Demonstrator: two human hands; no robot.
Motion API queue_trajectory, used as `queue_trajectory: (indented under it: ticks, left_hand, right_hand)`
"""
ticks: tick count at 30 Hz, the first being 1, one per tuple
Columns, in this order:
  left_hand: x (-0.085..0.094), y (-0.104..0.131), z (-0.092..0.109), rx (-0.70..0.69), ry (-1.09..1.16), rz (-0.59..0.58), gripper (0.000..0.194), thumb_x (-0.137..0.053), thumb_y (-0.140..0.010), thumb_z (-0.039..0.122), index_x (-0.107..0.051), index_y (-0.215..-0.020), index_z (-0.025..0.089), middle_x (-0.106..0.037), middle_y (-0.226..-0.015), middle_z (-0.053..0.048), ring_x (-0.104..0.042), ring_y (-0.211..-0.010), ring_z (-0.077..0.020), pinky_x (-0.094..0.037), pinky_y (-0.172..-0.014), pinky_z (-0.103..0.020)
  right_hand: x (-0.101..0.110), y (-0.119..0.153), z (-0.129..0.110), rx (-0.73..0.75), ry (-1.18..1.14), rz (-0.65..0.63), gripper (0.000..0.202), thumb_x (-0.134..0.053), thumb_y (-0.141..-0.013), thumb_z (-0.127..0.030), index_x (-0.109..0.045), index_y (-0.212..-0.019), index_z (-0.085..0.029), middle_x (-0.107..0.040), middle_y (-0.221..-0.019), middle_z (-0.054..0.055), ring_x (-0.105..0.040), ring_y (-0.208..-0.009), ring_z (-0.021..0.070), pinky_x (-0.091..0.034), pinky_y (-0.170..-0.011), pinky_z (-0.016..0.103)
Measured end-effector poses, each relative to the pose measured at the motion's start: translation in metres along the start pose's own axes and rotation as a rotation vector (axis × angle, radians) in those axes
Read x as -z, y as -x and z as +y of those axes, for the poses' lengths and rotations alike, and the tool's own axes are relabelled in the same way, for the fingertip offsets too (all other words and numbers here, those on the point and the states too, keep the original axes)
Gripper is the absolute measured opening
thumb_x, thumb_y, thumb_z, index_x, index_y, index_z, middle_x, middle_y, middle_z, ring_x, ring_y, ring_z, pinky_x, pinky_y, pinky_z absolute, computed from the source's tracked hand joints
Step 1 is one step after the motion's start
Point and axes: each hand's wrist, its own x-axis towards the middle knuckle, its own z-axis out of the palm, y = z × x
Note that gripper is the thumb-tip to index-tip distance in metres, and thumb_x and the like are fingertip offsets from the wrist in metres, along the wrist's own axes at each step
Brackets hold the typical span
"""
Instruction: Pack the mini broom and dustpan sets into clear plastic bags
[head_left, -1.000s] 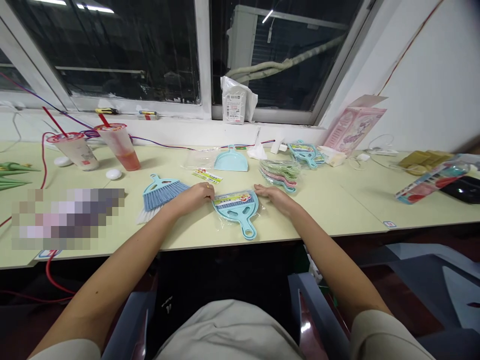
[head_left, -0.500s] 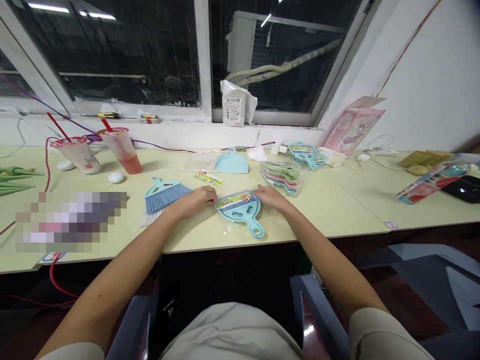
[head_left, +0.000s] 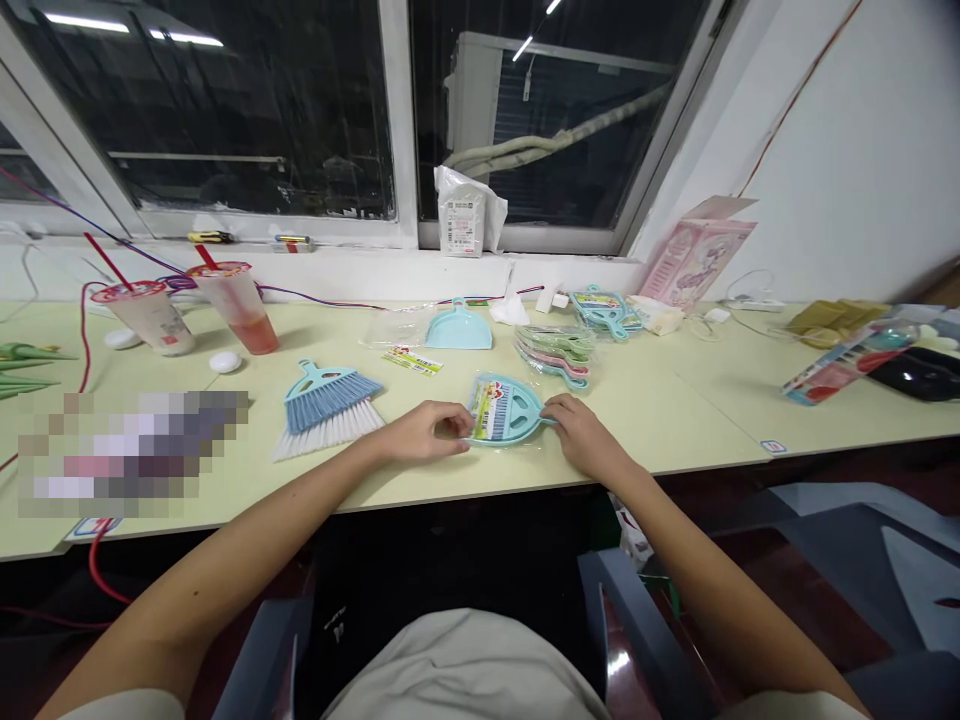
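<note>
A light blue dustpan and brush set [head_left: 517,415] in clear plastic wrap lies near the table's front edge, its handle pointing right. My right hand [head_left: 589,435] is closed round the handle. At the wide end, beside the printed label card [head_left: 490,410], my left hand [head_left: 427,430] grips the edge with curled fingers and thumb. Left of that hand lie a blue-bristled hand brush [head_left: 330,395] and a white-bristled brush [head_left: 330,430] partly under it. An unwrapped light blue dustpan [head_left: 459,328] rests farther back, with a loose label card [head_left: 412,361] in front of it.
Wrapped green, pink and blue sets [head_left: 555,350] are stacked behind my right hand. Another wrapped blue set [head_left: 606,310] lies near the wall. Two drink cups [head_left: 238,310] stand at the back left. A pink box [head_left: 697,260] stands at the back right.
The wrapped set has turned so its handle points right instead of toward me. My right hand has moved from its upper edge to the handle; my left hand has shifted right and nearer.
</note>
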Motion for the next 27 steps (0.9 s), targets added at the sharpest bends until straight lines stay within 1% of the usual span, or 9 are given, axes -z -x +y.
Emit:
queue_trajectory:
  ticks: [2, 4, 7, 12, 17, 20, 24, 27]
  left_hand:
    - [-0.001, 0.000, 0.002, 0.017, 0.166, -0.030, 0.025, -0.069, -0.095, 0.036, -0.073, -0.111, 0.017, -0.075, -0.106, -0.010, -0.070, -0.098, -0.0213, -0.054, -0.092, -0.035]
    - [-0.001, -0.001, 0.000, 0.036, 0.202, 0.003, 0.024, -0.066, -0.097, 0.037, -0.074, -0.107, 0.017, -0.076, -0.103, -0.010, -0.070, -0.096, -0.0207, -0.054, -0.090, -0.034]
    - [0.000, -0.003, -0.009, 0.061, 0.144, 0.081, 0.022, -0.066, -0.097, 0.037, -0.075, -0.100, 0.017, -0.076, -0.097, -0.008, -0.069, -0.092, -0.0201, -0.053, -0.086, -0.033]
    - [-0.001, -0.005, -0.022, 0.087, 0.090, 0.115, 0.023, -0.064, -0.097, 0.038, -0.075, -0.095, 0.018, -0.075, -0.092, -0.006, -0.069, -0.086, -0.0191, -0.053, -0.081, -0.030]
    - [-0.002, -0.005, -0.023, 0.103, 0.073, 0.112, 0.022, -0.064, -0.095, 0.036, -0.076, -0.093, 0.018, -0.076, -0.092, -0.006, -0.068, -0.085, -0.0190, -0.052, -0.079, -0.030]
    - [-0.002, -0.005, -0.024, 0.109, 0.071, 0.114, 0.021, -0.065, -0.094, 0.035, -0.077, -0.092, 0.018, -0.077, -0.091, -0.006, -0.068, -0.084, -0.0186, -0.052, -0.078, -0.029]
    - [-0.002, -0.005, -0.024, 0.112, 0.068, 0.120, 0.022, -0.065, -0.093, 0.035, -0.077, -0.090, 0.017, -0.076, -0.088, -0.005, -0.067, -0.080, -0.0178, -0.051, -0.074, -0.028]
    - [-0.002, -0.005, -0.025, 0.109, 0.065, 0.121, 0.021, -0.065, -0.093, 0.034, -0.077, -0.089, 0.017, -0.075, -0.086, -0.005, -0.066, -0.079, -0.0173, -0.050, -0.073, -0.028]
  right_hand:
    - [0.002, -0.002, 0.015, 0.022, -0.022, 0.021, 0.037, -0.045, -0.096, -0.010, -0.073, -0.116, -0.023, -0.067, -0.124, 0.015, -0.063, -0.121, 0.0324, -0.053, -0.109, 0.055]
    - [0.005, -0.002, 0.024, 0.029, -0.043, 0.019, 0.036, -0.046, -0.095, -0.010, -0.075, -0.113, -0.023, -0.068, -0.124, 0.014, -0.063, -0.121, 0.0325, -0.053, -0.109, 0.056]
    - [0.010, 0.002, 0.032, 0.015, -0.055, 0.023, 0.036, -0.048, -0.093, -0.010, -0.077, -0.111, -0.024, -0.070, -0.126, 0.013, -0.063, -0.123, 0.0328, -0.051, -0.111, 0.057]
    - [0.013, 0.008, 0.049, 0.006, -0.007, 0.072, 0.036, -0.050, -0.091, -0.011, -0.079, -0.108, -0.024, -0.072, -0.129, 0.012, -0.062, -0.127, 0.0328, -0.050, -0.113, 0.058]
    - [0.017, 0.014, 0.071, 0.007, 0.009, 0.121, 0.034, -0.051, -0.092, -0.012, -0.079, -0.107, -0.024, -0.073, -0.130, 0.012, -0.063, -0.126, 0.0328, -0.051, -0.113, 0.059]
    - [0.023, 0.019, 0.082, -0.006, -0.007, 0.127, 0.034, -0.052, -0.091, -0.013, -0.079, -0.107, -0.025, -0.073, -0.130, 0.012, -0.064, -0.126, 0.0323, -0.051, -0.113, 0.059]
    - [0.029, 0.022, 0.091, -0.026, -0.016, 0.135, 0.033, -0.053, -0.090, -0.013, -0.080, -0.104, -0.026, -0.074, -0.130, 0.011, -0.065, -0.125, 0.0317, -0.051, -0.112, 0.059]
    - [0.030, 0.021, 0.095, -0.026, -0.013, 0.143, 0.033, -0.052, -0.089, -0.013, -0.079, -0.102, -0.026, -0.075, -0.128, 0.011, -0.066, -0.125, 0.0314, -0.051, -0.113, 0.058]
